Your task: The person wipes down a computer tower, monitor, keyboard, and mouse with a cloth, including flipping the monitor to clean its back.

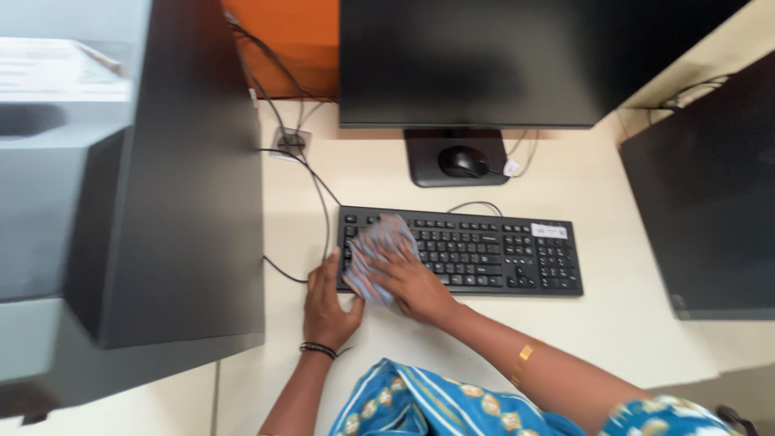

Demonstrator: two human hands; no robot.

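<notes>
Head view puts me looking straight down at a pale counter (613, 323), so I'll read the risks from left to right. At the left of the frame a dark computer tower (182, 178) stands close beside the work, and thin black cables (319, 190) run from the upper centre down past the keyboard's left end. A wide stroke could, I think, hook one of those cables and tug it.

Left hand (327, 303) lies flat at lower centre, fingers together and empty, palm on the counter and thumb against the near left corner of the black keyboard (484, 250), wrist straight with a dark band on it. If that bracing hand lifts, I'd expect the keyboard to slide.

Right hand (412, 278) comes in from the lower right with the forearm angled across the frame, fingers spread and pressing down on a crumpled blue patterned cloth (378, 250) over the keyboard's left keys (heavy pressure may depress keys, or loose folds may snag a keycap).

Further right, upper centre, a mouse (462, 161) sits on the monitor's stand (456, 157), its cord near the keyboard's back edge.
</notes>
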